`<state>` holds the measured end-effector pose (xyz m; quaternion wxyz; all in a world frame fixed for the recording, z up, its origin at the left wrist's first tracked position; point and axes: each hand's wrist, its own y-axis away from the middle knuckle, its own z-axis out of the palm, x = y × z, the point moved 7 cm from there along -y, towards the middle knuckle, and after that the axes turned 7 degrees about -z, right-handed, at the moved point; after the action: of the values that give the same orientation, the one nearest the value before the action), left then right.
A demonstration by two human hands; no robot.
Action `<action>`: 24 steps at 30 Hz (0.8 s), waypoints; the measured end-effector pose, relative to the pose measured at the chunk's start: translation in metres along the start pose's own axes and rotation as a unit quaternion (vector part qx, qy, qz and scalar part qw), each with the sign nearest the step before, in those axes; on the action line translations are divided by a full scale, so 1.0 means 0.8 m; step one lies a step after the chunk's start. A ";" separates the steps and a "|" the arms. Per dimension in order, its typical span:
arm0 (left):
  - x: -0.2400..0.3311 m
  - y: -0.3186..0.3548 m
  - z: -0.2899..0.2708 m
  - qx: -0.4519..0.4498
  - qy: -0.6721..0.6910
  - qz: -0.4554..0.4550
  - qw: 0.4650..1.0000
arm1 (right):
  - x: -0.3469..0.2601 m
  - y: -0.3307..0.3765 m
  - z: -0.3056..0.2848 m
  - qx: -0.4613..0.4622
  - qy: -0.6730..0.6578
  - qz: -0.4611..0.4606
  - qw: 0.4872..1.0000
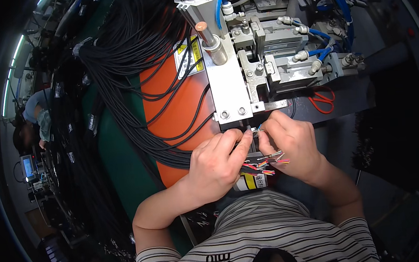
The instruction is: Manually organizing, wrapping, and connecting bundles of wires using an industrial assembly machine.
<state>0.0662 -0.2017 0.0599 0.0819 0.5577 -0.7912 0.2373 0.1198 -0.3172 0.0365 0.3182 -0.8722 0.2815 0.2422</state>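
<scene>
You seem to be readying the cable end (pixel 255 132), just in front of the press (pixel 228 92), with left hand (pixel 216 161) and right hand (pixel 291 138) both pinching it, so the next move likely calls for steady, precise alignment.

Bright light whitens the metal plate (pixel 229 92) while the curved fisheye rim darkens.

The black cables (pixel 125 119) are thin, and they lie in a loose, curved bundle toward 10 o'clock. Their stripped wire ends (pixel 266 165) — red, yellow, pink and white — fan out and point about to 3 o'clock. Near 12 o'clock from these ends, one small pale tip (pixel 255 132) is partly hidden.
</scene>
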 end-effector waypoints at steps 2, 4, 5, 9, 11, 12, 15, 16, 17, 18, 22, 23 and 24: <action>-0.002 0.004 0.001 -0.024 0.005 -0.003 1.000 | 0.001 0.003 0.004 0.006 0.001 0.003 1.000; -0.003 0.006 0.003 -0.037 0.008 -0.006 0.999 | 0.003 0.006 0.004 0.029 -0.022 0.006 0.999; -0.003 0.007 0.003 -0.039 0.015 -0.008 0.999 | 0.003 0.007 0.004 0.041 -0.033 0.007 0.999; -0.004 0.006 0.002 -0.040 0.024 -0.010 0.999 | 0.004 0.011 0.007 0.053 -0.037 0.004 0.998; -0.003 0.004 0.001 -0.036 0.014 -0.003 0.999 | 0.004 0.011 0.007 0.055 -0.036 0.008 0.998; -0.003 0.004 0.001 -0.036 0.014 -0.003 0.999 | 0.004 0.012 0.008 0.056 -0.035 0.011 0.998; -0.004 0.004 0.001 -0.027 0.018 -0.009 0.999 | 0.005 0.013 0.009 0.060 -0.031 0.017 0.998; -0.005 0.005 0.001 -0.028 0.018 -0.009 0.999 | 0.005 0.014 0.009 0.062 -0.028 0.020 0.997; -0.005 0.004 0.001 -0.024 0.016 -0.007 1.000 | 0.005 0.015 0.010 0.064 -0.025 0.022 0.997; -0.005 0.004 0.001 -0.020 0.015 -0.005 1.000 | 0.004 0.015 0.010 0.064 -0.026 0.022 0.997; -0.005 0.006 0.001 -0.015 0.010 0.002 1.000 | 0.003 0.016 0.009 0.081 -0.034 0.013 0.996; -0.005 0.006 0.001 -0.013 0.009 0.005 1.000 | 0.004 0.016 0.009 0.087 -0.041 0.016 0.995; -0.004 0.006 0.000 -0.014 0.009 0.005 1.000 | 0.006 0.017 0.009 0.093 -0.049 0.019 0.994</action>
<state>0.0630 -0.1976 0.0569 0.0954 0.5502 -0.7964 0.2320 0.1127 -0.3224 0.0234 0.4067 -0.8203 0.3036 0.2636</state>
